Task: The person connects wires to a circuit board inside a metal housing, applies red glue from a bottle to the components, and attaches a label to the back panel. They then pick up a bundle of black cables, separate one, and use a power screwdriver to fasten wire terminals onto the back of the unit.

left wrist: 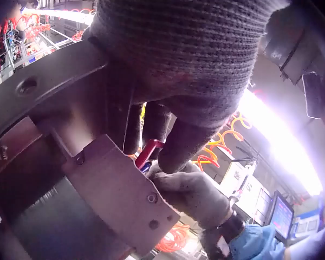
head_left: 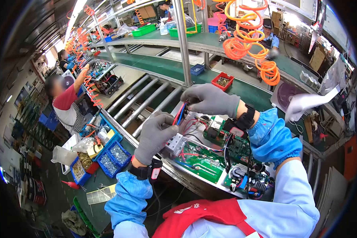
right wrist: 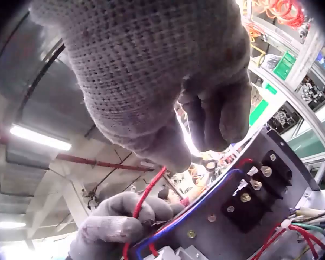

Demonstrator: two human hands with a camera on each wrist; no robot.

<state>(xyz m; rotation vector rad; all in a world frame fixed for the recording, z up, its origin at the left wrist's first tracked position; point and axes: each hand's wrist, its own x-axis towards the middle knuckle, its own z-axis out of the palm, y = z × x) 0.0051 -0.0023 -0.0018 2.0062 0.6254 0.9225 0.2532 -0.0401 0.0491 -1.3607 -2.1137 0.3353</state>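
In the head view, my gloved left hand point(head_left: 156, 137) pinches a red wire point(head_left: 179, 113) between thumb and fingers, beside a blue wire point(head_left: 181, 115). My gloved right hand point(head_left: 214, 101) has curled fingertips at the upper end of these wires. In the right wrist view, the red wire point(right wrist: 147, 194) runs from the left fingers up to my right thumb tip. A black terminal block point(right wrist: 254, 187) with screws is fixed to a metal panel point(right wrist: 211, 218), where the blue wire point(right wrist: 206, 189) runs along. Below the hands lies a green circuit board point(head_left: 200, 162) with a grey metal block point(head_left: 174, 145).
Blue bins point(head_left: 114, 158) of screws stand at left, and a red bin point(head_left: 222, 81) of small parts lies beyond my right hand. Metal rollers point(head_left: 146, 99) run ahead. Orange coiled hoses point(head_left: 246, 43) hang overhead. Another person point(head_left: 65, 99) works at left.
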